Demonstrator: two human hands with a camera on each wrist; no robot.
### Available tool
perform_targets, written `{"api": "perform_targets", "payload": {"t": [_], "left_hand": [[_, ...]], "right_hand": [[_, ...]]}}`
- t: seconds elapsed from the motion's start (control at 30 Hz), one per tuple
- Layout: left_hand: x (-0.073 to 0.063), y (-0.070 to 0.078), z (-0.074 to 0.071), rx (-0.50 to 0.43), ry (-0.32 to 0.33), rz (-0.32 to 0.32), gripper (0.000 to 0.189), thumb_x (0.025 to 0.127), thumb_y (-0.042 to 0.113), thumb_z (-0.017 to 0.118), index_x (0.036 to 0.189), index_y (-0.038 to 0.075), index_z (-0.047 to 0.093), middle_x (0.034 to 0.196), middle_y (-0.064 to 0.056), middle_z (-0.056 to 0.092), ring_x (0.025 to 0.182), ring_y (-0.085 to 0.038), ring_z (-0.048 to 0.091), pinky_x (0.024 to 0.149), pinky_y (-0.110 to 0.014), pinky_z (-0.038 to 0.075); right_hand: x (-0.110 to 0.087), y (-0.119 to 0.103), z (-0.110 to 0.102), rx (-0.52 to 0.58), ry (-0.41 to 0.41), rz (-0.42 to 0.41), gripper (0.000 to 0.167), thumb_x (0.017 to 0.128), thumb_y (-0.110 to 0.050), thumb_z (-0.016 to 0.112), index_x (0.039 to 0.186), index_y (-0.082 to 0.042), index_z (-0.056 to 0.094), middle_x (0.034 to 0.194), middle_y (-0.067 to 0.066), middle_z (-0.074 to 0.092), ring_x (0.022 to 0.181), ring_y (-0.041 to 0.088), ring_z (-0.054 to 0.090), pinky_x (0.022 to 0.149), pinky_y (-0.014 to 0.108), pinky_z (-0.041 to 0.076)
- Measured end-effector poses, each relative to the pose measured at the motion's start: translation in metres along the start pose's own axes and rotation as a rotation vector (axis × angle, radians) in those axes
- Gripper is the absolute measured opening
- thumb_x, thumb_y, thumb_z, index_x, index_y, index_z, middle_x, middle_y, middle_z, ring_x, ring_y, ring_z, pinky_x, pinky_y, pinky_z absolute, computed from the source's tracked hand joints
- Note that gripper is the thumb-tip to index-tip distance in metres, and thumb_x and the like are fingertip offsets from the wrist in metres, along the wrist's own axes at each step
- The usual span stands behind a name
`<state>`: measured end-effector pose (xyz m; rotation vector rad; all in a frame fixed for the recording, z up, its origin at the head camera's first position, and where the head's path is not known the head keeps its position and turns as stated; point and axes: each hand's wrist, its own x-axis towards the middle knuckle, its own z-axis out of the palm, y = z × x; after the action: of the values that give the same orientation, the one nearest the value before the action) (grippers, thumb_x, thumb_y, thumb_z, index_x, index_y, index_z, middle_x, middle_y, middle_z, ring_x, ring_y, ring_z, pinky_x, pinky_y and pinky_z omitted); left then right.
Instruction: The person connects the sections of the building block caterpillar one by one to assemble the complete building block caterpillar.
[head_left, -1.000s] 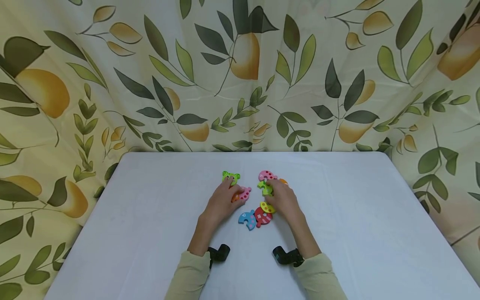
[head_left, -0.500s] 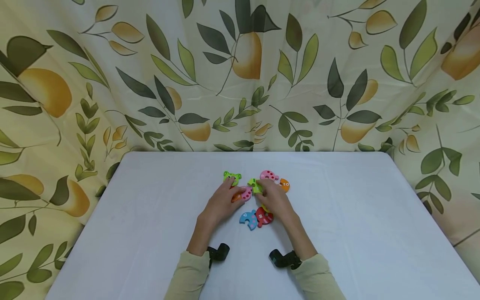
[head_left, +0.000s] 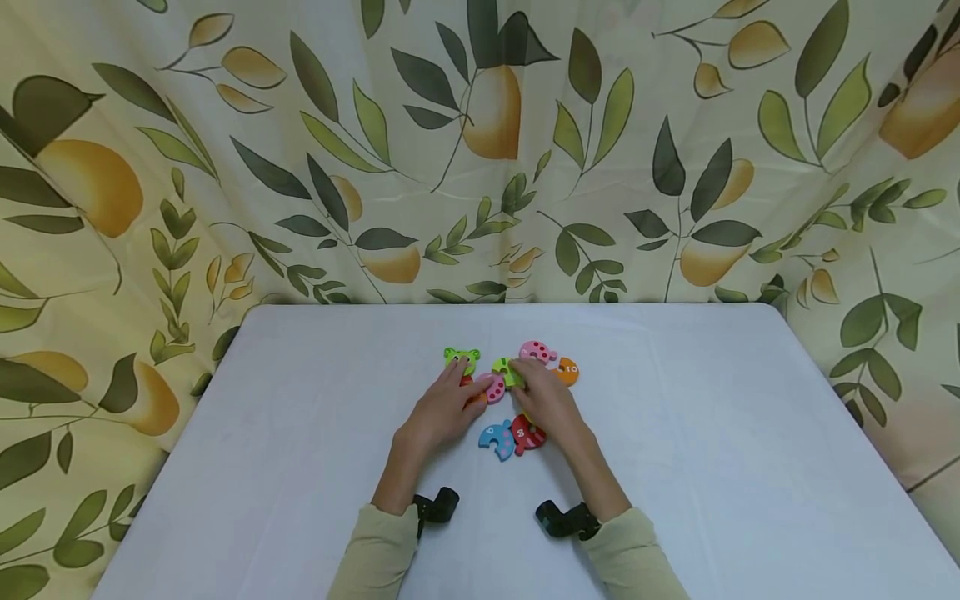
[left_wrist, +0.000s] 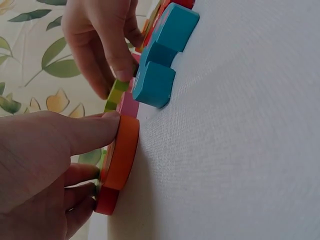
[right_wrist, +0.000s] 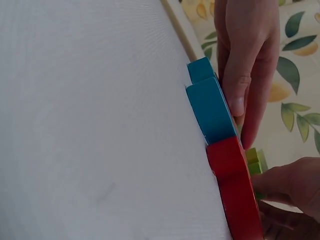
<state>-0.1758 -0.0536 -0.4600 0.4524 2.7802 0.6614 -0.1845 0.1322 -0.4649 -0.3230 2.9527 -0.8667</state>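
Under my left hand [head_left: 442,408] lies a short row of wooden puzzle pieces: a green animal head [head_left: 462,359], an orange piece [left_wrist: 124,152], a red piece [left_wrist: 107,201] and a pink dotted piece [head_left: 492,388]. The left thumb presses the orange piece's edge, with the fingers curled at the far side. My right hand [head_left: 550,398] pinches a green puzzle piece [head_left: 504,368] beside the pink dotted one; whether the two interlock is hard to tell. Much of the orange and red pieces is hidden by the left hand in the head view.
Nearer me lie a blue piece [head_left: 497,439] and a red striped piece [head_left: 528,434], touching; a yellow one is mostly hidden by the right hand. Beyond that hand sit another pink dotted piece [head_left: 536,351] and an orange numbered piece [head_left: 567,372]. A white cloth [head_left: 315,450] covers the table.
My right hand has carried the green piece left, away from the farther pink piece to the row's pink one. The left hand stays by the row, its fingers shifted slightly off the green head.
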Motion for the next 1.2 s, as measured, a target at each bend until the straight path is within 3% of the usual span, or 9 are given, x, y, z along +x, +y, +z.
{"api": "perform_targets", "payload": {"t": [0.4, 0.57, 0.67, 0.73, 0.87, 0.97, 1.2], "left_hand": [[0.001, 0.0, 0.0, 0.035, 0.033, 0.021, 0.048, 0.098, 0.035, 0.054, 0.145, 0.03, 0.045, 0.162, -0.013, 0.023, 0.152, -0.032, 0.016, 0.115, -0.054, 0.032], [0.002, 0.004, 0.003, 0.015, 0.06, -0.006, 0.047, 0.098, 0.034, 0.055, 0.144, 0.029, 0.047, 0.161, -0.012, 0.024, 0.151, -0.032, 0.016, 0.116, -0.055, 0.031], [0.003, 0.007, 0.006, 0.015, 0.075, -0.026, 0.047, 0.097, 0.033, 0.056, 0.143, 0.028, 0.048, 0.161, -0.012, 0.025, 0.151, -0.032, 0.017, 0.114, -0.056, 0.032], [0.004, 0.008, 0.006, 0.029, 0.081, -0.035, 0.048, 0.097, 0.033, 0.058, 0.143, 0.027, 0.048, 0.16, -0.012, 0.026, 0.151, -0.032, 0.018, 0.114, -0.055, 0.033], [0.005, 0.012, 0.007, 0.083, 0.07, -0.061, 0.051, 0.096, 0.033, 0.058, 0.146, 0.028, 0.045, 0.16, -0.013, 0.027, 0.151, -0.032, 0.018, 0.115, -0.052, 0.034], [0.004, 0.015, 0.007, 0.12, 0.063, -0.079, 0.054, 0.096, 0.033, 0.059, 0.147, 0.029, 0.042, 0.16, -0.014, 0.027, 0.15, -0.034, 0.019, 0.113, -0.052, 0.037], [0.001, 0.015, -0.001, 0.159, 0.09, -0.14, 0.054, 0.094, 0.032, 0.061, 0.146, 0.028, 0.045, 0.158, -0.017, 0.031, 0.148, -0.036, 0.025, 0.107, -0.053, 0.043]], "right_hand": [[0.002, 0.001, 0.003, -0.039, -0.004, -0.044, 0.045, 0.092, -0.009, 0.065, 0.136, -0.004, 0.055, 0.142, 0.016, 0.054, 0.133, 0.034, 0.049, 0.109, 0.049, 0.042], [0.002, 0.007, 0.001, 0.016, -0.062, -0.035, 0.046, 0.093, -0.011, 0.063, 0.138, -0.005, 0.053, 0.145, 0.016, 0.05, 0.138, 0.035, 0.043, 0.111, 0.051, 0.039], [0.002, 0.01, -0.002, 0.084, -0.093, -0.017, 0.047, 0.095, -0.013, 0.061, 0.14, -0.006, 0.051, 0.145, 0.015, 0.049, 0.135, 0.034, 0.046, 0.107, 0.049, 0.044], [0.002, 0.013, -0.006, 0.135, -0.077, 0.003, 0.045, 0.095, -0.014, 0.059, 0.139, -0.007, 0.051, 0.141, 0.015, 0.052, 0.128, 0.033, 0.052, 0.102, 0.047, 0.049], [0.003, 0.023, -0.016, 0.178, 0.03, 0.036, 0.042, 0.096, -0.011, 0.057, 0.138, -0.007, 0.052, 0.131, 0.014, 0.058, 0.114, 0.029, 0.058, 0.098, 0.044, 0.053], [0.002, 0.032, -0.021, 0.159, 0.094, 0.062, 0.04, 0.097, -0.009, 0.056, 0.137, -0.006, 0.052, 0.129, 0.015, 0.058, 0.114, 0.029, 0.057, 0.1, 0.045, 0.051], [0.002, 0.043, -0.024, 0.188, 0.113, 0.097, 0.039, 0.098, -0.008, 0.053, 0.137, -0.004, 0.052, 0.133, 0.017, 0.056, 0.118, 0.031, 0.054, 0.103, 0.047, 0.048]]}}
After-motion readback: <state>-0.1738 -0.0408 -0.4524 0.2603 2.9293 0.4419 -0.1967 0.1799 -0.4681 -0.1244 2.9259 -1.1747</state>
